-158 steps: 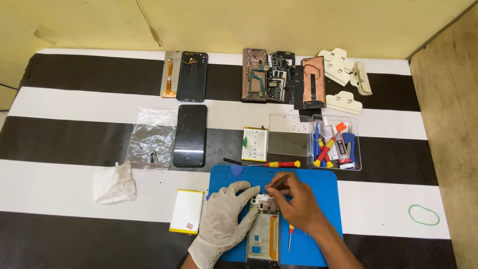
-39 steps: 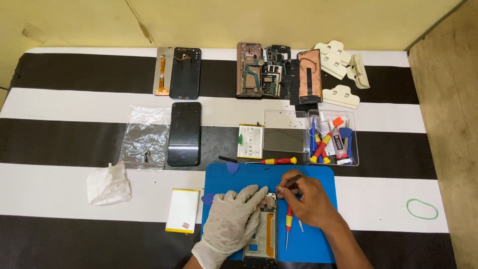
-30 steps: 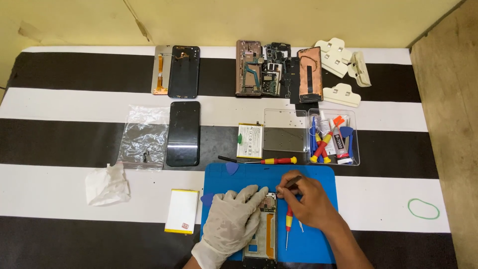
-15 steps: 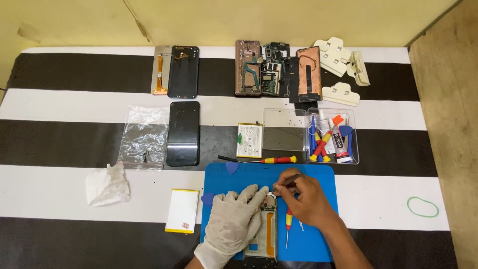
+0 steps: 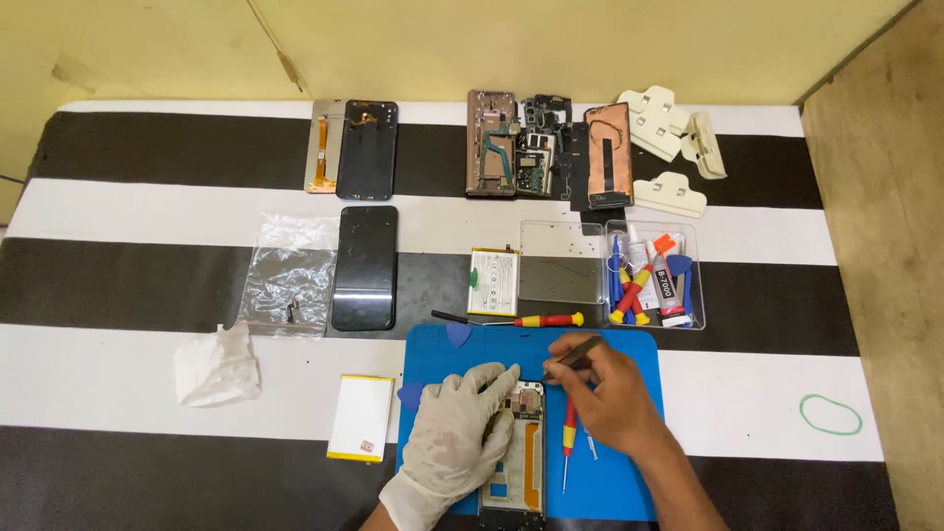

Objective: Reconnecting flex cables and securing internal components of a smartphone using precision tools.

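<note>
Near the bottom centre of the frame we are viewing an opened phone (image 5: 516, 447), back cover off and circuit parts exposed, lying lengthwise on a blue work mat (image 5: 629, 492) that is sitting on a black-and-white striped table (image 5: 118, 197). The gloved left hand (image 5: 454, 444) is resting on the phone's left edge, its fingers spread and pressing flat rather than closing around anything. The bare right hand (image 5: 608, 395) is hovering just right of the phone's upper end, its fingers pinching a pair of dark tweezers (image 5: 573, 356) whose tip is pointing toward the phone's top. Just under this hand we are seeing a red-and-yellow screwdriver (image 5: 568, 442) lying on the mat beside the phone, and a second screwdriver (image 5: 511, 320) lying across the mat's upper edge, near a blue pick (image 5: 458, 334). Left of the mat we are noting a white-and-yellow battery (image 5: 360, 417), a crumpled tissue (image 5: 217, 366), a clear plastic bag (image 5: 288, 275) and a dark screen panel (image 5: 365, 267). Above the mat, a second battery (image 5: 494, 281) is lying beside a clear tray (image 5: 690, 320) holding small tools and a glue tube. Along the upper part of the frame we are seeing further dismantled phone parts (image 5: 546, 157) and pale plastic clamps (image 5: 674, 147); a green rubber band (image 5: 831, 414) is lying at lower right.
</note>
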